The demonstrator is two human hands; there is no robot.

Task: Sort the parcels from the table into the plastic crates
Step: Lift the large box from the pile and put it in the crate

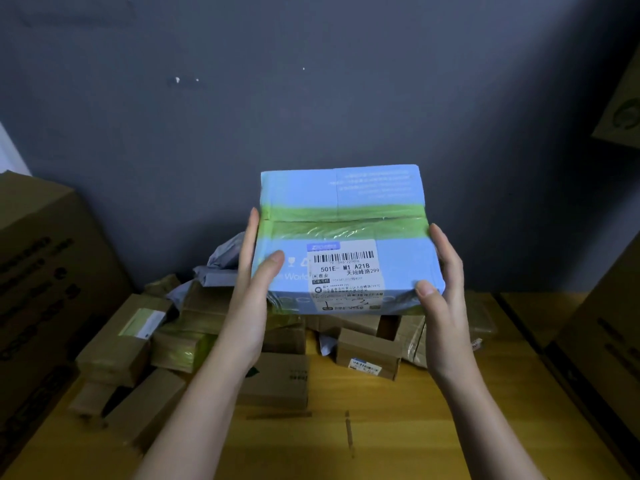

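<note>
Currently holding blue box [341,233] up off the table, clamped between both hands. Left hand [254,268] on the box's left edge: fingers straight up along the side, thumb curled over the top face beside the shipping label [346,273]. Right hand [441,275] on the right edge: fingers behind and along the side, thumb pinching the near right corner. Both forearms raised from the bottom of view, palms facing each other. Box tilted toward the camera, label side up, green band and clear tape across its middle. Sits above the pile of brown parcels [214,337] on the wooden table [450,420], not touching them. Grey mailer bags [221,261] just behind the left hand, near the grey wall [311,98]. Large cardboard cartons close on the left [45,271] and right [602,323] edges of the table. Open room on the near right tabletop and straight up in front of the wall. No crates in view.
</note>
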